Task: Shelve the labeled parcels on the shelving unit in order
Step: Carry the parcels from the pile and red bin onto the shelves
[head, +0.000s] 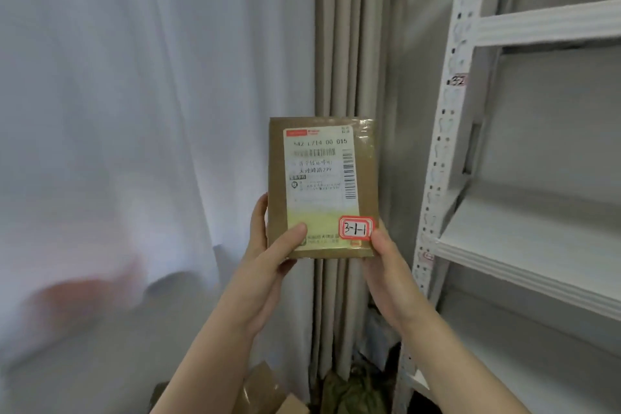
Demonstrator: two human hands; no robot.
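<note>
Head view, centre of the frame: both hands hold a brown parcel (pixel 322 188) upright — red-edged sticker (pixel 356 227) reading 3-1-1. Left hand (pixel 268 265) and right hand (pixel 386 265) pinch its lower corners, thumbs in front; white shelving unit (pixel 524 252) at right.

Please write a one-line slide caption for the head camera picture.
A brown parcel tagged 3-1-1, held by left hand and right hand, beside white shelving unit.

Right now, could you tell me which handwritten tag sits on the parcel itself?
The red-bordered tag reading 3-1-1, at the parcel's lower right corner; the tag marked 32 is stuck on the shelving upright instead.
</note>
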